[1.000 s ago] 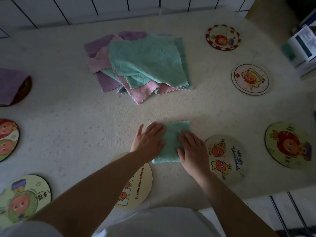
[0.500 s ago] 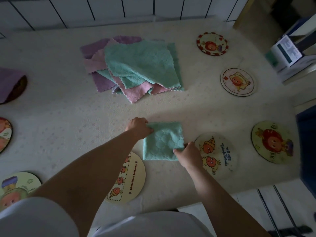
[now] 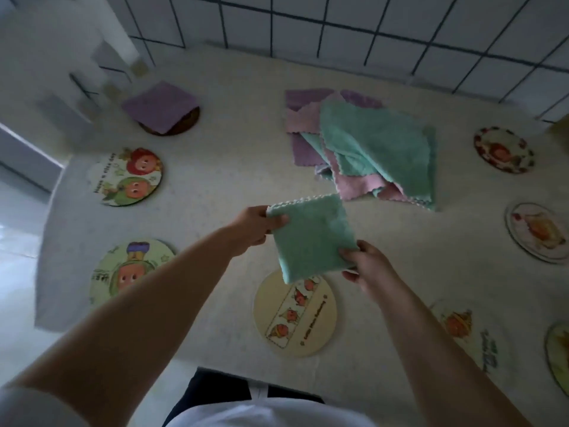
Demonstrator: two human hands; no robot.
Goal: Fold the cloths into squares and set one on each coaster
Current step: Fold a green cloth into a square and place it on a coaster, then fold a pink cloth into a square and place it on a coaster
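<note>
A folded green cloth hangs in the air above the table, held by both hands. My left hand pinches its upper left corner. My right hand pinches its lower right corner. Directly below it lies a cream coaster with a strip of small figures. A pile of unfolded green, pink and purple cloths sits further back. A folded purple cloth lies on a dark coaster at the far left.
Bare picture coasters ring the table: two at the left, three at the right. A tiled wall stands behind. The table's left edge drops to the floor.
The folded green cloth has been lifted off the table by both hands and carried left. The camera view has swung left, bringing the left coasters into sight.
</note>
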